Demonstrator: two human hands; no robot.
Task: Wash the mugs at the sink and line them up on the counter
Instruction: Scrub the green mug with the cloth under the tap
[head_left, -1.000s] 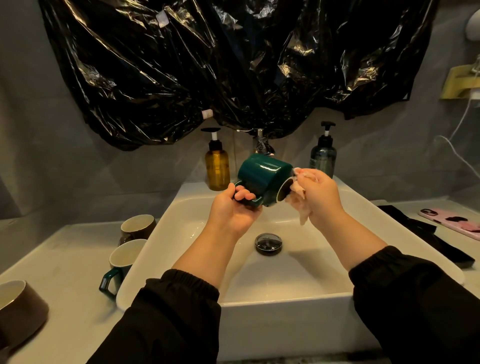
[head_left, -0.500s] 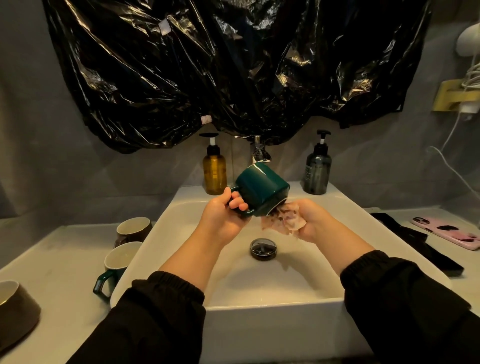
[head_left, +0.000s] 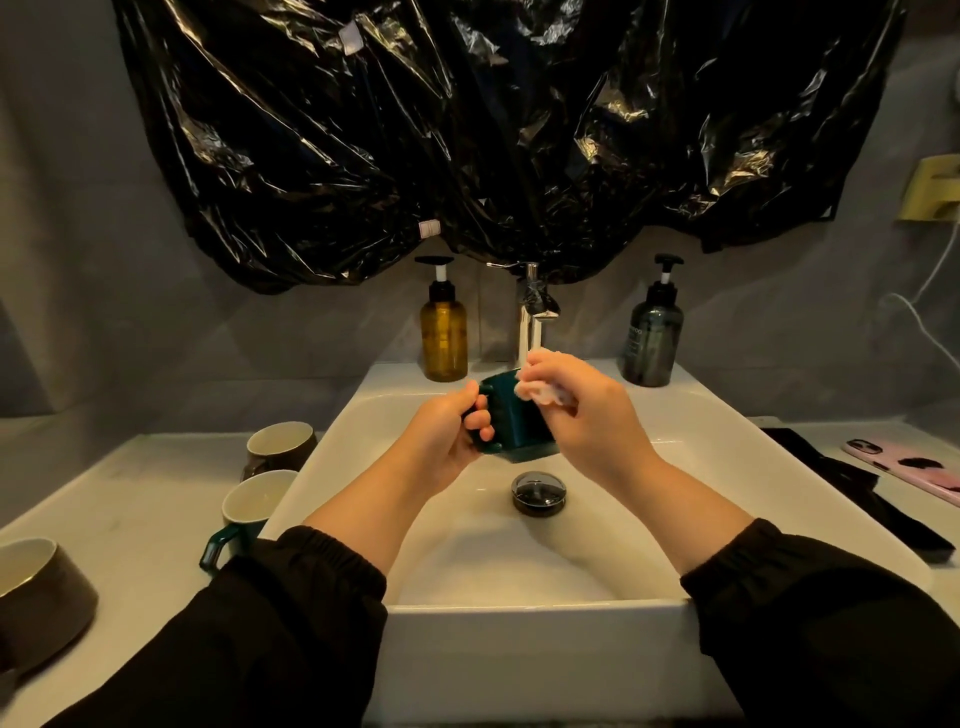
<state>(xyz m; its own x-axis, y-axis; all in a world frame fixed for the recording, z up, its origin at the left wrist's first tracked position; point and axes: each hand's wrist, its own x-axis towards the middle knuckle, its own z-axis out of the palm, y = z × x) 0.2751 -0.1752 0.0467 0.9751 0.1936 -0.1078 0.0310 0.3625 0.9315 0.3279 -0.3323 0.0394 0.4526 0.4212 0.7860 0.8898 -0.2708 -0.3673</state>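
Over basin (head_left: 519, 608), left hand (head_left: 447, 441) grips green mug (head_left: 519, 436) by handle; right hand (head_left: 587, 415) pinches cloth (head_left: 540, 392) (seemingly wet) at mug's one o'clock. Advise rotating mug fully.

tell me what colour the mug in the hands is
The mug is dark teal green, shown in the head view.

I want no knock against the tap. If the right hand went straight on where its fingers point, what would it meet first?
Most likely the green mug: the right hand holds a pink cloth right at its top. The faucet stands beyond the mug, but how far behind is unclear.
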